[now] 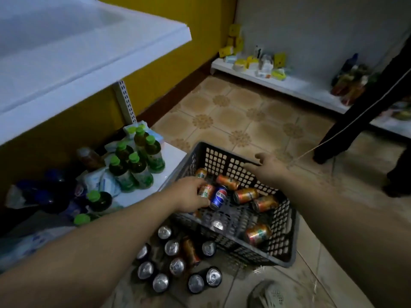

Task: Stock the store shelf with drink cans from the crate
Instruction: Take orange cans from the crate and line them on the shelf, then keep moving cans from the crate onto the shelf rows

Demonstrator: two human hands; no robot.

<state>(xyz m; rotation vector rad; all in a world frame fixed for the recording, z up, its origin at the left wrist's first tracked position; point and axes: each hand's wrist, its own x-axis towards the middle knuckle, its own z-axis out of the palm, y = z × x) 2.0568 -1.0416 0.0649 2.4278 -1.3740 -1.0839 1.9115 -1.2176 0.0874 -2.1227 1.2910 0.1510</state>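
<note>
Grey plastic crate (287, 236) sat at lower centre, loose cans lying inside. Left hand (189, 194) curled round an orange can (205, 190); right hand (265, 165) gripped the crate's far rim. Cans looked light, rigid, smooth, perhaps slippery, and best grasped round the body.

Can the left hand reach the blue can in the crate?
Probably yes: the blue can lies uncovered right beside the left hand in the crate, though that hand already grips an orange can.
</note>
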